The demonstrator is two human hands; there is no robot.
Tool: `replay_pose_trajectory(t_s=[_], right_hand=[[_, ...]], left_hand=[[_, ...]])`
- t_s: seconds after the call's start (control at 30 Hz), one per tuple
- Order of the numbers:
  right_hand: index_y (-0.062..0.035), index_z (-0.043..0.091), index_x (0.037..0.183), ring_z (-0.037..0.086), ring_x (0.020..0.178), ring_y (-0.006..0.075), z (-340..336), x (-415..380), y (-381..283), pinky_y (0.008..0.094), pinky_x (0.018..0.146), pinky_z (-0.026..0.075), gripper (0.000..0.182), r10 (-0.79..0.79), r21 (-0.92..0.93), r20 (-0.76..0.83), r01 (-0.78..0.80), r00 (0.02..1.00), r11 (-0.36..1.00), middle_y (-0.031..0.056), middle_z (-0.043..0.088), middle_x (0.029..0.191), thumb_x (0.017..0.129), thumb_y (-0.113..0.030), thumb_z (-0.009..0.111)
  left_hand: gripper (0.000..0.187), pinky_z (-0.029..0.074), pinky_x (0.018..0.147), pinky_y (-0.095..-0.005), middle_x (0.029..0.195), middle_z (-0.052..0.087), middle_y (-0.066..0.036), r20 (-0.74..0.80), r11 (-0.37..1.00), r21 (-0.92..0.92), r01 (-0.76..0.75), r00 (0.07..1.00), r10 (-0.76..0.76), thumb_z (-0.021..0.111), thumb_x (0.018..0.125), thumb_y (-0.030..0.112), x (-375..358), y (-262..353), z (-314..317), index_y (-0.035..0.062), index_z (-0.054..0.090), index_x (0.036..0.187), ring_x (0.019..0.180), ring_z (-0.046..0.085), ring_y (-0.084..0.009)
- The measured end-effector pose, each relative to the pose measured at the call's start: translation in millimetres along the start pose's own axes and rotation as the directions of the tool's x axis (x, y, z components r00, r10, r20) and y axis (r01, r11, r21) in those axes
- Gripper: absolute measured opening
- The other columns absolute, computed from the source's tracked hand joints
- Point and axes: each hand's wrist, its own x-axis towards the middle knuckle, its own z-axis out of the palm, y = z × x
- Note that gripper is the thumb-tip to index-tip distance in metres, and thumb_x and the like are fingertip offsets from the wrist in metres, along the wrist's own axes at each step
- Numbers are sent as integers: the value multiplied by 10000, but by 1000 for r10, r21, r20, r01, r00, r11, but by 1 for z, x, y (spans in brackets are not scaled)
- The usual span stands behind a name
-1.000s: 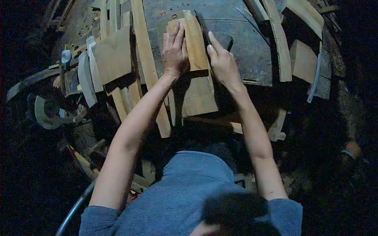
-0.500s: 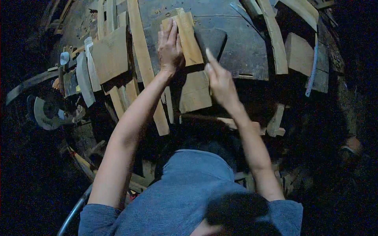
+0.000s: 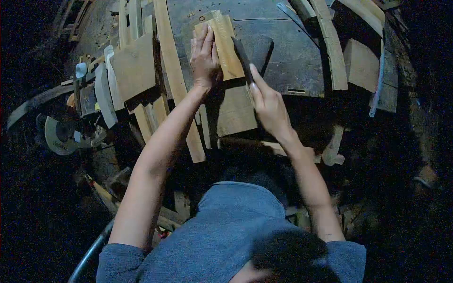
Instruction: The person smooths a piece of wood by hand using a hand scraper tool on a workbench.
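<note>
My left hand [image 3: 205,59] lies flat, fingers stretched out, on a yellowish wooden piece [image 3: 228,49] with a raised strip along it. My right hand [image 3: 271,104] is closed around a dark, narrow, flat tool that looks like a file [image 3: 242,55]. Its blade slants up and left along the right edge of the wooden piece; the handle is mostly hidden in my fingers. Beneath the wooden piece, a wider pale board [image 3: 236,111] juts toward me past the bench edge.
The worn bench [image 3: 295,66] carries long wooden strips [image 3: 181,94] on the left and more boards [image 3: 330,52] on the right. A blue saw-like blade [image 3: 376,80] hangs at the right. At the far left is an angle grinder or similar round-disc tool [image 3: 57,137].
The file's dark blade now shows beside the wooden piece, where it was hardly visible before. My right hand has shifted slightly down and right. My left hand stays on the wood.
</note>
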Motion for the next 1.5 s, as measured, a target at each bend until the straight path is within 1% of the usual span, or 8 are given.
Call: replay_pose_trajectory(t_s=[0.03, 0.1, 0.3, 0.37, 0.5, 0.8, 0.9, 1.5], right_hand=[[-55, 443, 1366, 588, 901, 483, 0, 0, 2, 528, 759, 462, 435, 4, -2, 12, -4, 1000, 1000, 334, 602, 898, 960, -212, 452], [-78, 402, 1408, 472, 1217, 416, -10, 17, -8, 408, 988, 412, 462, 193, -3, 156, -195, 969, 981, 250, 524, 1290, 978, -248, 411], [-86, 397, 1412, 476, 1227, 403, -2, 65, 6, 390, 1006, 404, 463, 120, -5, 132, -120, 984, 993, 245, 520, 1299, 983, -260, 401], [-42, 455, 1361, 568, 1050, 440, -7, 13, 6, 455, 844, 482, 433, 122, 31, 112, -126, 986, 992, 309, 575, 1130, 960, -204, 453], [-48, 409, 1397, 561, 1052, 441, -14, -64, -4, 459, 836, 475, 451, 112, 52, 110, -119, 988, 992, 303, 560, 1170, 962, -160, 438], [-116, 361, 1439, 595, 738, 439, -12, -53, -1, 516, 674, 470, 497, 116, -123, 100, -103, 988, 987, 240, 583, 816, 958, -174, 472], [-145, 363, 1442, 601, 698, 421, -14, -84, -15, 502, 612, 476, 499, 246, -166, 135, -223, 960, 960, 221, 566, 778, 958, -182, 479], [-161, 351, 1451, 612, 639, 413, -8, -52, -16, 505, 572, 506, 527, 153, -337, 75, -120, 985, 934, 203, 553, 784, 947, -205, 497]], left_hand=[[422, 289, 1112, -474, 1456, 425, -46, -6, 1000, 24, -8, 1000, 8, 491, 939, 161, -2, 0, -1, 104, 490, 1357, 1336, 360, -404], [421, 292, 1111, -471, 1459, 422, -39, -6, 1000, 32, -2, 1000, 2, 493, 939, 164, -4, 0, -1, 107, 491, 1356, 1335, 363, -402], [412, 295, 1112, -464, 1461, 420, -30, -15, 1000, 19, -19, 1000, 19, 488, 942, 179, 0, -3, 1, 119, 500, 1349, 1330, 371, -402], [408, 295, 1113, -463, 1460, 422, -29, -6, 999, -12, 30, 1000, -30, 485, 943, 181, -2, -3, 3, 121, 503, 1346, 1328, 372, -404], [410, 296, 1115, -465, 1457, 426, -26, -15, 1000, 12, 10, 1000, -10, 482, 941, 183, -2, -7, 3, 124, 506, 1346, 1326, 379, -392], [414, 330, 1095, -459, 1449, 436, -25, -19, 998, 52, -45, 999, 46, 486, 934, 157, 3, -9, 4, 125, 504, 1347, 1309, 405, -372], [418, 346, 1082, -457, 1449, 436, -26, 17, 999, 34, 15, 1000, -15, 486, 933, 158, -4, -5, 0, 128, 502, 1349, 1285, 441, -340], [429, 295, 1110, -464, 1453, 430, -37, -26, 1000, 16, -23, 999, 23, 472, 930, 148, 5, -1, 1, 102, 493, 1356, 1288, 438, -334]])
